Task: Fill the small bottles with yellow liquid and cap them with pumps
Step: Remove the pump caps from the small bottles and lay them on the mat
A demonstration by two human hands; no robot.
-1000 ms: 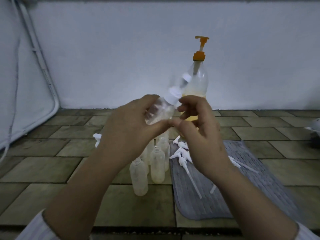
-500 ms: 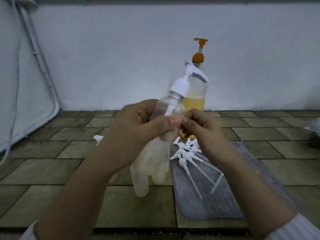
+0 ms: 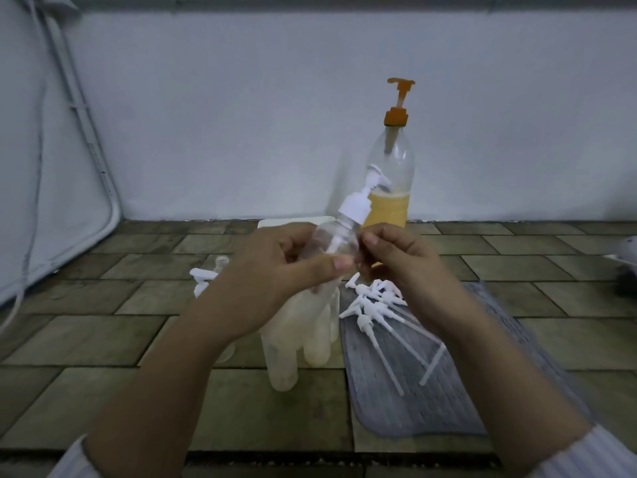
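Since half a second ago I have tilted the bottle a little more and my right hand has come up beside its neck. My left hand grips the body; the right one pinches near the shoulder, just under the pump.

I think the pump may sit crooked and leak if I twist it tilted. Below me stand small bottles, and loose pumps lie on the mat; a low elbow could knock them. The floor at left gives room.
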